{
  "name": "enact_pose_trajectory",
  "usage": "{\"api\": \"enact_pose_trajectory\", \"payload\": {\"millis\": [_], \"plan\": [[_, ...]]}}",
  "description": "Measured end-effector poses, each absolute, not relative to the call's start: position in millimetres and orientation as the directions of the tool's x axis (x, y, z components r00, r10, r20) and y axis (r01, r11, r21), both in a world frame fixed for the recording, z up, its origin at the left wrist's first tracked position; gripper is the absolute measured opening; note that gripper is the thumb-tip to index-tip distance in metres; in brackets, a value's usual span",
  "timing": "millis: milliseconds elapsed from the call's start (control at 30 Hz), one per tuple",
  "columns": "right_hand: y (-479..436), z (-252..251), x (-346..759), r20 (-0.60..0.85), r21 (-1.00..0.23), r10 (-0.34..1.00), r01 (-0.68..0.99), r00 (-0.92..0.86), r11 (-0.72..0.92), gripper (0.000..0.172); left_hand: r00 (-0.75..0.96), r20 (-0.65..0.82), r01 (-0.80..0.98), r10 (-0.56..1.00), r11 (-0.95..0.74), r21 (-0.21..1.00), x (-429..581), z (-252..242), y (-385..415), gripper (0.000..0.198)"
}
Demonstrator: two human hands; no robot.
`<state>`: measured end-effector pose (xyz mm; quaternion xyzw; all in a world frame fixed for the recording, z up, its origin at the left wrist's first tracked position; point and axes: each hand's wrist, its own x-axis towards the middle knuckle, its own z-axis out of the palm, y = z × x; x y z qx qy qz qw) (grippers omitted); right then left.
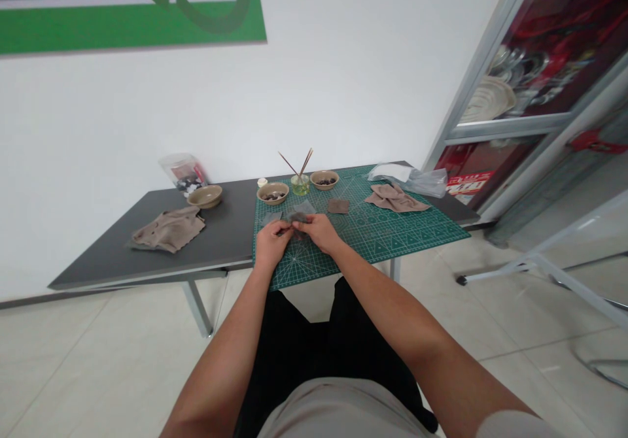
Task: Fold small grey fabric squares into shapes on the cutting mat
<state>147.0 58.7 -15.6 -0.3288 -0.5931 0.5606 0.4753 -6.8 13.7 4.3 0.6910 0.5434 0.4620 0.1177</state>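
Observation:
Over the green cutting mat (377,235), my left hand (271,243) and my right hand (318,231) meet with fingertips pinched together. Between them is a small see-through plastic bag (301,210) with something dark in or behind it; my fingers hide part of it. Another small clear piece of plastic (273,216) lies just beyond my left hand. To the right of my right hand a small brown square of cloth (338,206) lies flat. Beyond the hands stand a bowl of dark small pieces (273,193), a glass jar with thin sticks (300,184) and a second bowl (324,180).
A crumpled brown cloth (395,199) and clear plastic bags (422,180) lie on the mat's right side. On the dark table (230,235) at left are another brown cloth (169,229), a bowl (205,196) and a clear container (183,171). A small white lid (262,182) sits behind.

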Motion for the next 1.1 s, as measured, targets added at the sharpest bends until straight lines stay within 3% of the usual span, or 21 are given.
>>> {"api": "enact_pose_trajectory", "payload": {"millis": [233, 433, 1100], "plan": [[56, -12, 148, 0.226, -0.973, 0.909, -0.131, -0.350, 0.191, 0.032, 0.009, 0.512, 0.690, 0.859, -0.376, 0.619, -6, 5, 13, 0.009], [55, -10, 147, 0.191, -0.967, 0.916, -0.228, -0.353, 0.113, 0.037, -0.028, 0.547, 0.603, 0.836, -0.423, 0.677, -8, 1, 14, 0.008], [52, -4, 147, 0.205, -0.944, 0.917, -0.316, -0.344, 0.092, 0.035, -0.108, 0.491, 0.464, 0.865, -0.393, 0.794, -8, 4, 15, 0.006]]}}
